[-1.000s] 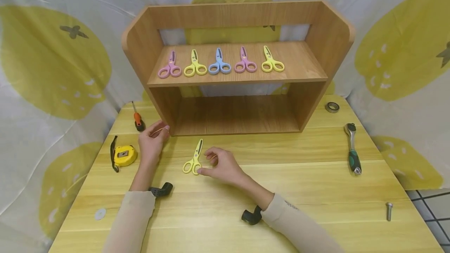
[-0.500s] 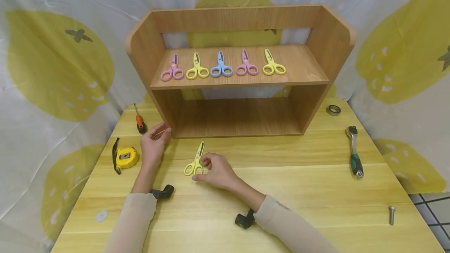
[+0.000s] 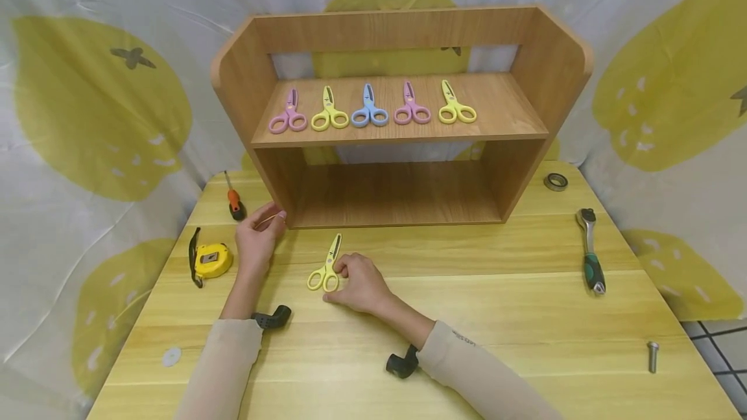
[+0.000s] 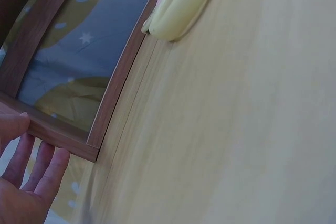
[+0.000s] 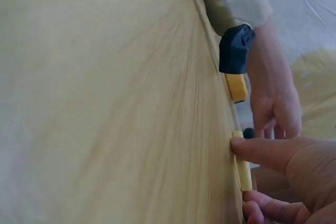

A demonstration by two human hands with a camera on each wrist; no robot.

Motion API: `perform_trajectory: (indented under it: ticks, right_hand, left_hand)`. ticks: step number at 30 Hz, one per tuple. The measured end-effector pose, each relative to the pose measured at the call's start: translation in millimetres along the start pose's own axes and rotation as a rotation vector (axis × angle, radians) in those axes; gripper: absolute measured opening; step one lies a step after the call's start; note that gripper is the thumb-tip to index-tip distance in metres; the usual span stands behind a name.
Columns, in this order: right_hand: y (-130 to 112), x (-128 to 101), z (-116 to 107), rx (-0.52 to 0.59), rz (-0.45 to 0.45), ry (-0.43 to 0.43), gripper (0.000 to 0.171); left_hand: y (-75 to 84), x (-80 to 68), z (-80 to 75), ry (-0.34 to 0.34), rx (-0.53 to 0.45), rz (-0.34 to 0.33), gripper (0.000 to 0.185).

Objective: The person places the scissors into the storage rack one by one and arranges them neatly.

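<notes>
A pair of yellow scissors (image 3: 324, 272) is at the table's front left of centre, blades pointing toward the wooden shelf (image 3: 397, 133). My right hand (image 3: 363, 284) pinches its right side between thumb and fingertips; in the right wrist view the yellow handle (image 5: 244, 174) shows between them. Whether the scissors touch the table is hard to tell. My left hand (image 3: 257, 235) holds the shelf's lower left side, thumb (image 4: 16, 124) on the panel edge and fingers against its outer face. On the upper board, several pink, yellow and blue scissors (image 3: 368, 109) stand in a row.
Left of my left hand are a screwdriver (image 3: 235, 203) and a yellow tape measure (image 3: 213, 260); a washer (image 3: 172, 356) is nearer. Far right on the table (image 3: 496, 316) lie a bearing ring (image 3: 556, 181), a ratchet wrench (image 3: 592, 255) and a bolt (image 3: 652, 356).
My right hand has moved slightly left, and its thumb and fingers have come together on the yellow scissors. The left hand keeps its place on the shelf. The head view has shifted a little.
</notes>
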State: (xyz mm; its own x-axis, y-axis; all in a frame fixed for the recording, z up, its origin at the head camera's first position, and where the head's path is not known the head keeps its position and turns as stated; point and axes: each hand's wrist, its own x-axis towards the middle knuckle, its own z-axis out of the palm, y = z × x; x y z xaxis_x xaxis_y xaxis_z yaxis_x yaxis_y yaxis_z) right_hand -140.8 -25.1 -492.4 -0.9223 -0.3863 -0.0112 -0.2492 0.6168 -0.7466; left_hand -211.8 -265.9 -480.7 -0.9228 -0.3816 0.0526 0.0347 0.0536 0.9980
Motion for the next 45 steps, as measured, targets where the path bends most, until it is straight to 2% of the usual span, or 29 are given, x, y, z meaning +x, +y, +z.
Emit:
perform_trajectory:
  ticks: [6,16,22,29,35,45]
  right_hand:
    - [-1.6,-0.8,-1.5,0.004,0.027,0.013,0.040]
    - [-2.0,-6.6,-19.8,0.264,0.062,-0.015,0.039]
    - [5.1,-12.1,-28.6,0.344,0.078,-0.025,0.036]
    - [16.1,-23.2,-43.7,0.393,0.087,-0.012,0.034]
    - [16.1,-38.5,-72.0,0.441,0.065,0.015,0.035]
    - [-2.5,-68.1,-140.6,0.579,-0.039,0.040,0.038]
  left_hand:
    - [-2.8,0.7,1.0,0.005,0.000,0.005,0.041]
    - [-5.0,3.7,-0.1,-0.001,-0.007,-0.018,0.043]
    - [-5.8,3.7,-1.1,-0.001,-0.015,-0.046,0.045]
    - [-5.4,1.6,-0.8,0.003,-0.024,-0.044,0.044]
    - [-3.8,0.7,0.0,0.004,-0.018,-0.055,0.043]
    - [-3.7,3.8,0.2,0.011,-0.051,-0.058,0.043]
